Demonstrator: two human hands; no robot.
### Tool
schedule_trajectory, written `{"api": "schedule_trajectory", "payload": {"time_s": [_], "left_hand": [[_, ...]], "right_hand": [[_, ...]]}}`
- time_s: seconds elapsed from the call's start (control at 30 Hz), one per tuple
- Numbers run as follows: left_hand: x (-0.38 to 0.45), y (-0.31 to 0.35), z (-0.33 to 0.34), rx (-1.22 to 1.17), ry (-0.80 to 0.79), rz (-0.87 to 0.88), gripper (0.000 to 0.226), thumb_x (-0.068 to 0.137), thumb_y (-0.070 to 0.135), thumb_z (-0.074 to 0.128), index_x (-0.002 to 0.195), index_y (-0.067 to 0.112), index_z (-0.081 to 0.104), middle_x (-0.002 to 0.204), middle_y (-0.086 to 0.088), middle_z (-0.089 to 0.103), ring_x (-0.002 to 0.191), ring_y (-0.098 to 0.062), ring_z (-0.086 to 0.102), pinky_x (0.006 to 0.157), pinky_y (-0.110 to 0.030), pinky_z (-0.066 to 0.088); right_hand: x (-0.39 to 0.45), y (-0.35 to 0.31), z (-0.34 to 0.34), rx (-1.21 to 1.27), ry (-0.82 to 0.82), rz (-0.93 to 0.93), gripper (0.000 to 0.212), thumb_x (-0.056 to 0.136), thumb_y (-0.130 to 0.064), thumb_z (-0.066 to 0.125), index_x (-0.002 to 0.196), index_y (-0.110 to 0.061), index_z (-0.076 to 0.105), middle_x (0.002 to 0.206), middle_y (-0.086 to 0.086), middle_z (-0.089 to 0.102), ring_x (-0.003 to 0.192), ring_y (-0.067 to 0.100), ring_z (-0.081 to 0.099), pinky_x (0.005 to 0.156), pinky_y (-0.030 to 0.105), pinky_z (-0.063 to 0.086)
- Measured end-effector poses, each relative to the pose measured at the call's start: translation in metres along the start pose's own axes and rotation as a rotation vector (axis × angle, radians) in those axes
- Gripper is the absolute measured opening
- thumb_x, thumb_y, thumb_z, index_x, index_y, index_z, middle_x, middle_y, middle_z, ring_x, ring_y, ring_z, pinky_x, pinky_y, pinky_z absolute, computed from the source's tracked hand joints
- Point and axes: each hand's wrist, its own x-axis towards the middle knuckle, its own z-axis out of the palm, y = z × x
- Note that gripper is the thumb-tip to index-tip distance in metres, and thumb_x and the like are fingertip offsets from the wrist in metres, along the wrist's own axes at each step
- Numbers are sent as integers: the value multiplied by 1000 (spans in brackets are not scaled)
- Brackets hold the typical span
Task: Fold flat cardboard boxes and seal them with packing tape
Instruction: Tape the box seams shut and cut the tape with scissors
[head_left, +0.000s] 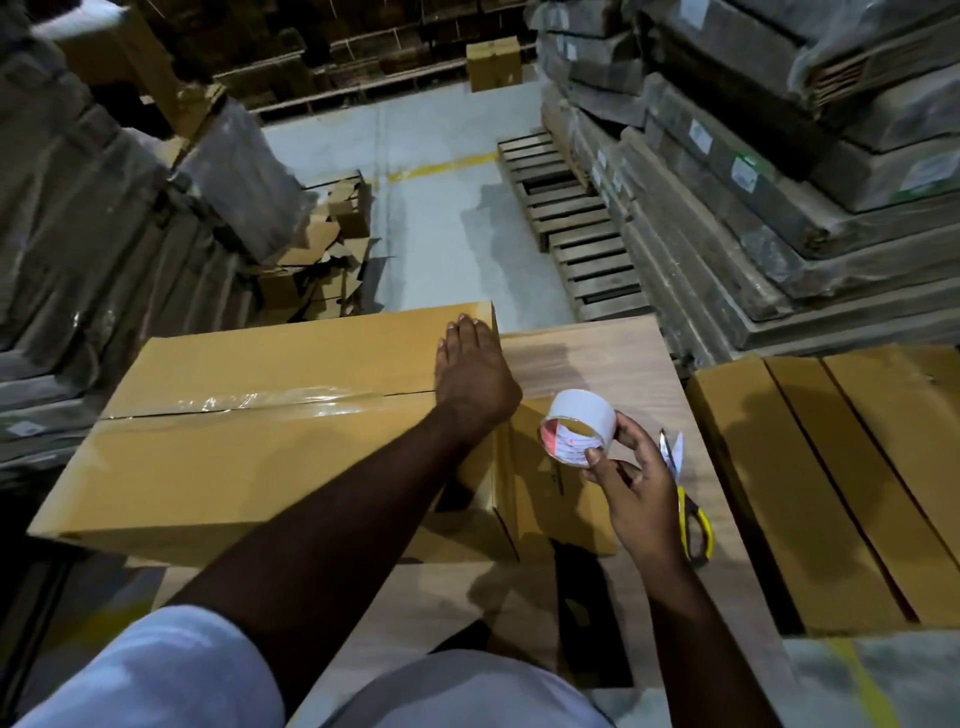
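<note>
— So, where is the box (234, 447) sitting?

— On a light wooden table (597, 358), toward its left side. It is folded up, and its top flaps meet in a seam running left to right.

— Is the seam taped?

— Partly, as far as I can tell. A strip of clear tape (291, 402) shines along the middle stretch of the seam, and it wrinkles a little near its left part. Close to the right end the seam shows as a dark line.

— What is the left hand (475, 371) doing?

— It lies flat on the box top at the right end, right over the seam, fingers straight and close together, pointing away toward the far edge. It presses down and grips nothing.

— And the right hand (631, 483)?

— It holds a roll of tape (579, 426) just above the table, beside the right end of the box. The thumb pinches the printed rim of the roll and the fingers curl round the far side.

— Anything else on the table?

— Scissors (685, 493) with yellow handles lie just to the right of that hand, partly hidden behind it.

— And around the table?

— A stack of flat cardboard (841, 478) lies to the right. Wooden pallets (576, 223) rest on the grey floor (441, 208) beyond, with wrapped bundles (779, 156) piled along the right side and loose cardboard scraps (322, 260) at the left.
</note>
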Motion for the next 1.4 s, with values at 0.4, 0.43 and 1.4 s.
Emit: {"api": "schedule_trajectory", "payload": {"time_s": [0.4,0.43,1.4], "left_hand": [[-34,1,-35,-634,125,233,26,108,29,53,106,13,73,113,-9,71,113,-16,62,97,-33,45],[-46,4,-47,-784,66,236,36,108,37,55,80,21,71,83,5,70,84,-7,62,79,-30,44],[-70,-98,-85,-814,90,265,10,104,19,58,97,14,64,94,4,66,87,-13,62,72,-29,46]], "right_hand": [[-9,-19,10,12,29,-54,53,92,-2,77,132,-30,58,120,-25,68,85,21,77,72,32,59],[-9,-22,11,16,23,-71,54,91,-2,77,132,-31,57,121,-24,68,87,21,77,73,36,59],[-16,-75,71,-680,-104,-810,65,78,-11,86,134,-16,55,131,7,62,120,32,60,105,38,46]]}}
